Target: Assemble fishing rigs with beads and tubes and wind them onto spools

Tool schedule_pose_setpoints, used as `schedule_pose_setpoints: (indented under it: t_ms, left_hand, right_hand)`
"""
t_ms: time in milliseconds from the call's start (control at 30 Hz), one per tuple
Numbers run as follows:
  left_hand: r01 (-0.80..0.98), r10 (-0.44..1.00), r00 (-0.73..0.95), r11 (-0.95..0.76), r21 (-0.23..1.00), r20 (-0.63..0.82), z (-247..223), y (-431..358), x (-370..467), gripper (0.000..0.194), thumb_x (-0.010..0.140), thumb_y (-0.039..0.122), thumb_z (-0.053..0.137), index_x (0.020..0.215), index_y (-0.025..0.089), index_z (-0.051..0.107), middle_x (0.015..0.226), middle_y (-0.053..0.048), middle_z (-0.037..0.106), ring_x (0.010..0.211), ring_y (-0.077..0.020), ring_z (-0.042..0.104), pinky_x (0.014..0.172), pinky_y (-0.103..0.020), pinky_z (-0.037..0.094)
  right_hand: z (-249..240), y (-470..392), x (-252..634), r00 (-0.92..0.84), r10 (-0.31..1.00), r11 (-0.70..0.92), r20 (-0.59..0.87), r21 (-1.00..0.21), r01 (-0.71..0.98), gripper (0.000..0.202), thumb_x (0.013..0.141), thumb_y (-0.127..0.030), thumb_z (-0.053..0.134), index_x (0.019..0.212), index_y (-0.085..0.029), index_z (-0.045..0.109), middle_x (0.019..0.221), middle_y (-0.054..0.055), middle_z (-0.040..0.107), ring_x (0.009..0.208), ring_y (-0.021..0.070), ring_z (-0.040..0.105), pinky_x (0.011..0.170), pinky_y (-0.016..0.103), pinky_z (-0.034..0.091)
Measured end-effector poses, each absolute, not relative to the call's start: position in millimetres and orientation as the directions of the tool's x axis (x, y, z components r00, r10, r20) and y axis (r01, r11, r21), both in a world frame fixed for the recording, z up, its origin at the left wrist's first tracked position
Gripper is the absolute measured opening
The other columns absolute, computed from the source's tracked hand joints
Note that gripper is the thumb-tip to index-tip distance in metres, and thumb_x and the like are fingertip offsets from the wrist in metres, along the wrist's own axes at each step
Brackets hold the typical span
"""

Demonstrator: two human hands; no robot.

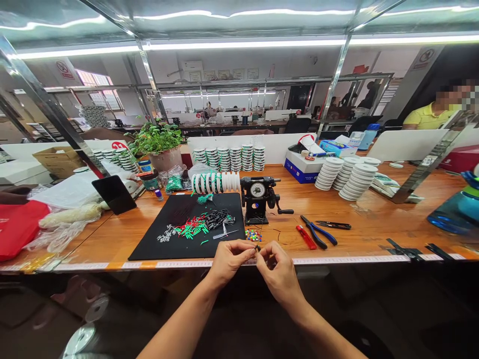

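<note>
L hand [231,260] & R hand [279,269] pinched dark pc. [257,248] betw. them, apparently mid-assembly; next move prob. called for steadiness.

Bare hands [229,260]; bare, tapering forearms [183,315]

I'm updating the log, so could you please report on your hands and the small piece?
Left grip, right grip: both pinching a dark piece, too small to identify. Held near the bench's front edge. Colored beads just beyond, beside black mat.
</note>
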State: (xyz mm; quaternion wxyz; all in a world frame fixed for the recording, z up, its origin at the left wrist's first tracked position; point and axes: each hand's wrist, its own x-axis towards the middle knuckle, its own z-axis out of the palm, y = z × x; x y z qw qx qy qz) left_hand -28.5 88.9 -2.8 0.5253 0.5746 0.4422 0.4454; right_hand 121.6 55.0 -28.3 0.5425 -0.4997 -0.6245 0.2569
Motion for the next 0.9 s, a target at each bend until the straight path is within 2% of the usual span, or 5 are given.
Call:
schedule_pose_setpoints:
  t_ms: [300,667,900]
  left_hand:
    - [0.055,0.98,0.192,-0.068,0.996,0.056,-1.3,87.9,-27.0,0.023,0.066,0.036,0.081,0.073,0.014,0.077,0.086,-0.012,0.073,0.088,-0.0229,0.069,0.089,-0.034,0.054]
    - [0.049,0.979,0.202,-0.05,0.998,0.039,-1.4,88.5,-28.4,0.021,0.066,0.033,0.081,0.073,0.014,0.077,0.087,-0.011,0.073,0.086,-0.0203,0.069,0.084,-0.029,0.054]
    - [0.034,0.982,0.188,-0.022,0.999,0.016,0.4,87.8,-28.0,0.024,0.065,0.036,0.082,0.073,0.014,0.077,0.087,-0.011,0.073,0.084,-0.0197,0.069,0.084,-0.028,0.053]
  right_hand:
    - [-26.2,54.4,121.4,0.09,0.905,0.364,0.416,-0.866,0.344,0.022,0.089,-0.03,0.054,0.071,-0.017,0.052,0.07,0.002,0.052,0.059,0.012,0.05,0.053,0.024,0.04]
    - [-27.8,57.8,126.8,0.065,0.923,0.332,0.379,-0.872,0.36,0.02,0.088,-0.03,0.056,0.073,-0.017,0.053,0.072,0.001,0.053,0.061,0.013,0.049,0.056,0.025,0.039]
    - [-27.7,55.7,126.7,0.062,0.893,0.39,0.446,-0.834,0.389,0.013,0.089,-0.026,0.057,0.08,-0.017,0.06,0.076,0.001,0.058,0.064,0.0127,0.052,0.058,0.025,0.039]
